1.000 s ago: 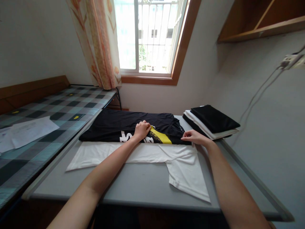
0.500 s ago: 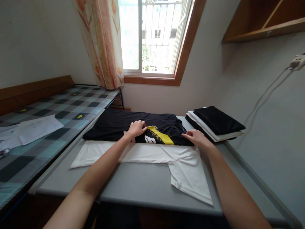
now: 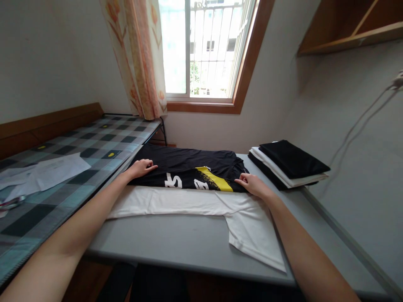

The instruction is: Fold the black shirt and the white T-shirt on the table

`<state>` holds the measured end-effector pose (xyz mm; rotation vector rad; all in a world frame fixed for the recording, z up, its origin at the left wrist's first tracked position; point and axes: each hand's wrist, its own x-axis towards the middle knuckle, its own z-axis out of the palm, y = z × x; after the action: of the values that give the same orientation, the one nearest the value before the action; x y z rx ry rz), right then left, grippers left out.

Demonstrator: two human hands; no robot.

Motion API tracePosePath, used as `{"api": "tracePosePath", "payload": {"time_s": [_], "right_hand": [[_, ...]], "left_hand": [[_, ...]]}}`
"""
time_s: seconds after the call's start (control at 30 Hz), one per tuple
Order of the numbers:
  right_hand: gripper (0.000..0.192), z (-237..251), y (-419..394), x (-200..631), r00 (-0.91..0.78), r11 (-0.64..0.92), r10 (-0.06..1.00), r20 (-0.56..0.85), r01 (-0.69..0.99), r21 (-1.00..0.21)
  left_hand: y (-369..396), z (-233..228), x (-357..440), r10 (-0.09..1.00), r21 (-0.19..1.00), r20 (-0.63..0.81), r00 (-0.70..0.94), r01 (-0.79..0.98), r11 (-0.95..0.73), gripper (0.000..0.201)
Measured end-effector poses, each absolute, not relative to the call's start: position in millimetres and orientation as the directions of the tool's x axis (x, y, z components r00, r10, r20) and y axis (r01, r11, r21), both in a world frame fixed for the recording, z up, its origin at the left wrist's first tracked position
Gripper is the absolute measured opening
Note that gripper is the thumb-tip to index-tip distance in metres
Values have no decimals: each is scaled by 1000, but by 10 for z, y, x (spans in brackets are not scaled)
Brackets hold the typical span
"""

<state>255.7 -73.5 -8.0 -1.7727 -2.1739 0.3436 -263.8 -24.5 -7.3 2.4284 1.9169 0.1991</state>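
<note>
Two hands on the garment: left hand point(image 3: 140, 167) at the left end of the black shirt point(image 3: 189, 158), right hand point(image 3: 252, 184) at its right end. Fingers narrow on both; can't tell if either pinches cloth. White cloth point(image 3: 176, 203) runs along the shirt's near edge, its sleeve reaching near right. Gray table point(image 3: 176, 239) shows between that and the near edge.

Versus half a second ago: left hand moved left from beside the yellow stripe point(image 3: 217, 179), uncovering white lettering.

Folded stack point(image 3: 292, 159) blocks far right; bed point(image 3: 126, 140) with papers point(image 3: 56, 170) borders left.
</note>
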Motion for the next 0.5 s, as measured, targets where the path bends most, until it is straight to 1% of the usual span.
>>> {"api": "tracePosePath", "payload": {"time_s": [0.1, 0.2, 0.3, 0.4, 0.5], "right_hand": [[30, -103, -724, 2577, -193, 209, 978, 81, 896, -392], [30, -132, -710, 2597, -203, 221, 975, 87, 890, -400], [29, -152, -699, 2612, -195, 217, 976, 95, 890, -400], [29, -159, -694, 2619, -194, 215, 977, 94, 889, -404], [29, -162, -693, 2620, -201, 221, 975, 92, 883, -415]], "left_hand": [[-208, -169, -2809, 955, 148, 124, 268, 947, -285, 46], [-202, -220, -2827, 956, 179, 184, 229, 948, -262, 44], [-216, -245, -2785, 962, 194, 200, 186, 955, -225, 41], [-231, -261, -2755, 963, 184, 207, 170, 960, -209, 39], [-248, -266, -2755, 960, 130, 237, 148, 975, -182, 37]]}}
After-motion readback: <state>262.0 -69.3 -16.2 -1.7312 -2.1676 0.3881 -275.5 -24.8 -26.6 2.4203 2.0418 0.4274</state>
